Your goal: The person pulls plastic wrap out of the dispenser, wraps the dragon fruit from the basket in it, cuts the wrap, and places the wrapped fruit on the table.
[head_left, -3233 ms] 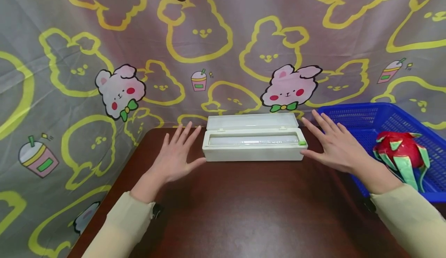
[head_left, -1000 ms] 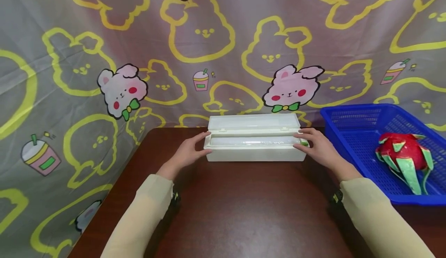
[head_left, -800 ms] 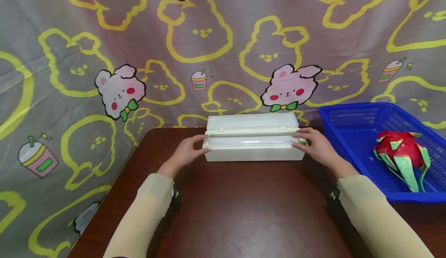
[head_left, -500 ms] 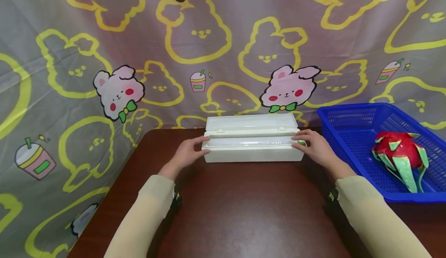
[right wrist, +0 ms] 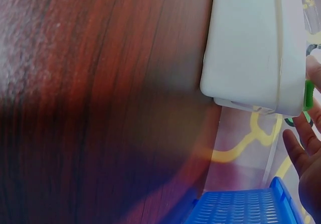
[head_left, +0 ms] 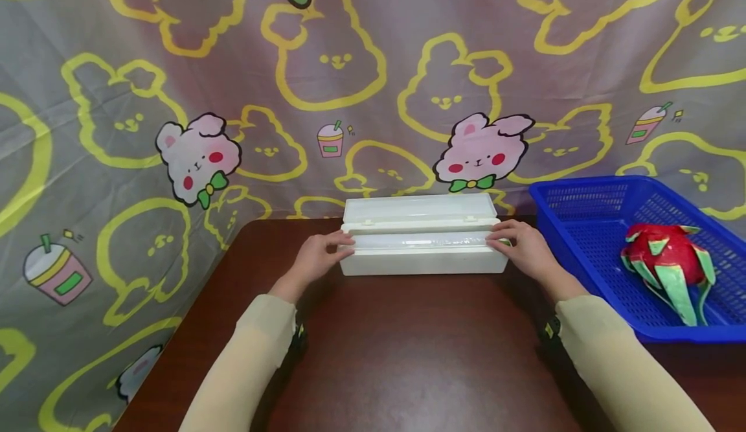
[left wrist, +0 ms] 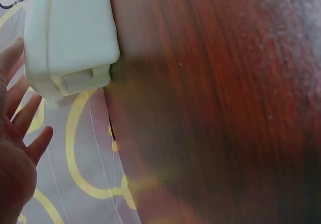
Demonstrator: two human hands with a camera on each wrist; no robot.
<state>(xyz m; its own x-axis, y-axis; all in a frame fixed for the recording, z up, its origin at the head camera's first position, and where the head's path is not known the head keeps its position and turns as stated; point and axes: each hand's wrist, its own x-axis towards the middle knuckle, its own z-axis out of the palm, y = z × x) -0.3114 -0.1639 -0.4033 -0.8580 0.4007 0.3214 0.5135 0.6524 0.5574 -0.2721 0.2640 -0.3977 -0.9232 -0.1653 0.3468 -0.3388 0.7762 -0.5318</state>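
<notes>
A white cling film box (head_left: 422, 264) stands at the back of the table with its clear lid (head_left: 419, 209) tipped up. Inside lies a whitish roll of cling film (head_left: 419, 241). At the box's left end, the left hand (head_left: 315, 257) pinches the roll's end between thumb and forefinger. The right hand (head_left: 524, 250) does likewise at the opposite end, beside a small green slider (right wrist: 308, 94). The left wrist view has the remaining fingers (left wrist: 29, 116) spread off the box's end. Both fingertips sit within the box's top opening.
To the right stands a blue perforated basket (head_left: 693, 333) holding a red and green dragon fruit (head_left: 670, 255). A patterned curtain (head_left: 373, 82) hangs right behind the box. The brown table (head_left: 419, 348) stretches toward the person.
From spread beside the box, both hands have come in to its ends, and thumbs and fingers have closed at the roll. Over the last second they shift only slightly.
</notes>
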